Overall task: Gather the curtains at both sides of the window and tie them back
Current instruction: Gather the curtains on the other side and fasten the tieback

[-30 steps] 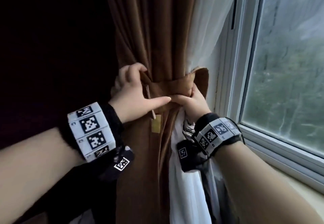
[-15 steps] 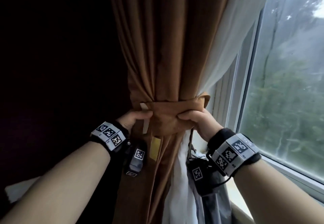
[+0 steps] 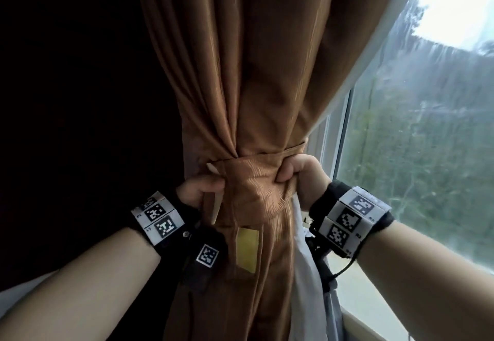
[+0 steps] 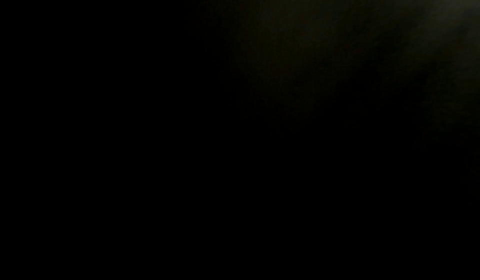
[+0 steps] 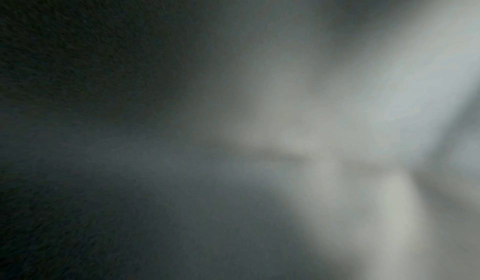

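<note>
A brown curtain (image 3: 256, 73) hangs gathered at the left side of the window, with a white sheer curtain (image 3: 307, 274) behind it. A brown fabric tieback (image 3: 254, 177) wraps round the bunch at its waist. My left hand (image 3: 199, 188) grips the tieback's left end, fingers curled behind the fabric. On the other side my right hand (image 3: 299, 172) clutches the tieback's right end with curled fingers. The left wrist view is black. Only blurred grey-white cloth shows in the right wrist view.
The window pane (image 3: 427, 140) and its white frame (image 3: 339, 132) stand at the right, with a sill (image 3: 374, 314) below. A yellow tag (image 3: 247, 249) hangs on the curtain under the tieback. The room to the left is dark.
Both hands have slid lower and closed tighter on the tieback's ends; the left thumb no longer points across the band. The head view has tilted upward.
</note>
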